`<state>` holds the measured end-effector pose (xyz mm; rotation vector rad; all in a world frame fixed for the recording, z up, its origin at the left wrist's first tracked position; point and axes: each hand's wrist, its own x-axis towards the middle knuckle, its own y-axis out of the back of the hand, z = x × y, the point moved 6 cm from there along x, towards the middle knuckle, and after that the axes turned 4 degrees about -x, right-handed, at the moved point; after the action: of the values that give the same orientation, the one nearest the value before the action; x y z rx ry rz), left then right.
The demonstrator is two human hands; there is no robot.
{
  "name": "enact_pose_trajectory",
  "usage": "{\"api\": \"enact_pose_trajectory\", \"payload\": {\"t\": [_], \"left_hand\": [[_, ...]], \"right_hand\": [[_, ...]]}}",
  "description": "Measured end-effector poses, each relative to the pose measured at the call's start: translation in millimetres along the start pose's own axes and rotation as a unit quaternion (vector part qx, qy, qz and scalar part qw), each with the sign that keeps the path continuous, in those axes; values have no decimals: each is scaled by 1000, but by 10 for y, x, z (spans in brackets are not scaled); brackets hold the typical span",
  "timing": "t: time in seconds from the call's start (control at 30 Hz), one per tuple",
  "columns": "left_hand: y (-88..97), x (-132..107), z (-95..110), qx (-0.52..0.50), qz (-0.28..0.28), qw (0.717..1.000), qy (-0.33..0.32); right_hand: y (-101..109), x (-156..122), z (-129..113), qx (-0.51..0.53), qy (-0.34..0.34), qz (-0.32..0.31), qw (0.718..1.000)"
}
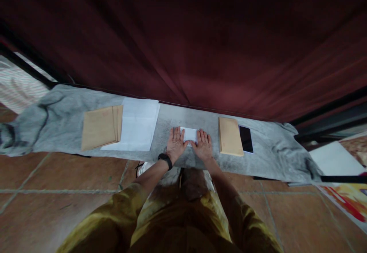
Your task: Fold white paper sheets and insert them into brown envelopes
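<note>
A small folded white paper (189,134) lies on the grey cloth in front of me. My left hand (175,143) rests flat over its left side, fingers stretched out and pointing away from me. Over the right side lies my right hand (203,145), also flat with fingers extended. Both thumbs come close together at the near part of the paper, and the hands cover its side edges. Left of my hands are white paper sheets (140,125), partly beneath brown envelopes (99,127). On the right is a stack of brown envelopes (230,136).
A dark-screened phone (246,139) lies against the right-hand envelope stack. The grey cloth (272,146) covers a long narrow surface. Behind it hangs a dark red curtain (200,54). A white board or sheet (335,159) lies at far right, and tiled floor (86,207) is below.
</note>
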<state>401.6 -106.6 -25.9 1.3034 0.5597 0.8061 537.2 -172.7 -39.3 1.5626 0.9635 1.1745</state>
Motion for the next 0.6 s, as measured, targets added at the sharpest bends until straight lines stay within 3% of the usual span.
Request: {"api": "enact_pose_trajectory", "payload": {"t": [0.23,0.6], "left_hand": [[1,-96,-31,0,-7,1000,-8],[-42,-69,-31,-4,-23,1000,12]], "right_hand": [[39,-51,128,-6,28,-12,1000],[72,-166,380,-24,-6,-4,1000]]}}
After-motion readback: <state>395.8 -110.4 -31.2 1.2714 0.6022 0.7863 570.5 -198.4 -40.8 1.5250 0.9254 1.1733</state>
